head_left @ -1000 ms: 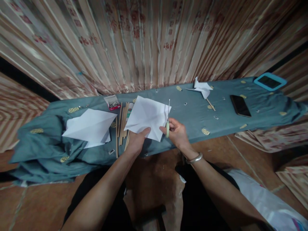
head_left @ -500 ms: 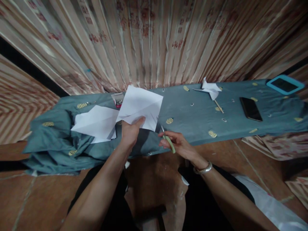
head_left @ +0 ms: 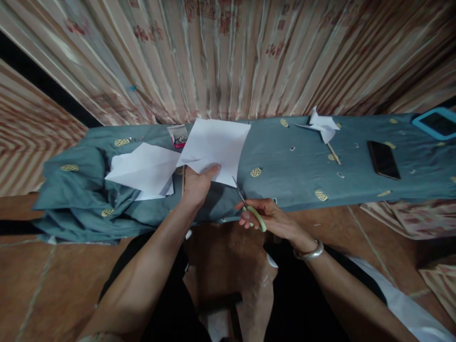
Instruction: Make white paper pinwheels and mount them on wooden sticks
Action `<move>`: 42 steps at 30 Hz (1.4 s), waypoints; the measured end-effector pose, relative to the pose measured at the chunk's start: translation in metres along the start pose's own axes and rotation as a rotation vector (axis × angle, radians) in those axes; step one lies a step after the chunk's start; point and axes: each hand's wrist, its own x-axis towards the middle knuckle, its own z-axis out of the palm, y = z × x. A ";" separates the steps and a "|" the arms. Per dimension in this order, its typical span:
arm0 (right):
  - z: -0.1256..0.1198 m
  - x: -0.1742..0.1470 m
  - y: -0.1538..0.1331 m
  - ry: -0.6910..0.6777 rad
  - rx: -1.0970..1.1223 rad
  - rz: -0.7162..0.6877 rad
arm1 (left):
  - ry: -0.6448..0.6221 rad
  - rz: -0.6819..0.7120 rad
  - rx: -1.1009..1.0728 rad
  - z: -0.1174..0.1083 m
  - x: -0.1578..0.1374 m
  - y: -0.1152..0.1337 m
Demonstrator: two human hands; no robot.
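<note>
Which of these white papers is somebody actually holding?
The middle sheet, pinched in the left hand. The paper pile to its left and the folded paper with a stick to its right both lie on the cloth.

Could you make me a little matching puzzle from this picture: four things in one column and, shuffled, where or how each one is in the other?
1. Green-handled scissors
2. Dark phone
3. Large paper sheet
4. Folded white paper

A. Attached to a thin stick
B. In the left hand
C. Lying nearest the blue-framed device
D. In the right hand

Pairs: 1-D, 2-C, 3-B, 4-A.
</note>
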 end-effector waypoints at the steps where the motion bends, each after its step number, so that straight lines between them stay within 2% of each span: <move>1: 0.000 0.000 0.000 0.004 0.004 -0.001 | -0.010 0.025 0.008 0.001 -0.001 0.001; 4: -0.001 0.001 0.000 0.013 0.019 -0.002 | -0.036 0.087 0.026 0.002 -0.002 0.000; 14: 0.000 0.003 -0.001 0.023 0.036 0.015 | -0.026 0.026 0.016 0.004 -0.006 0.000; 28: 0.000 0.003 -0.001 0.034 0.053 0.009 | -0.037 0.048 0.017 0.005 -0.008 0.000; 33: 0.001 0.004 -0.001 0.020 0.037 -0.007 | -0.079 0.072 0.040 0.004 -0.008 -0.001; 42: 0.000 0.004 0.004 0.018 0.028 -0.016 | -0.046 0.077 0.083 0.002 -0.006 -0.003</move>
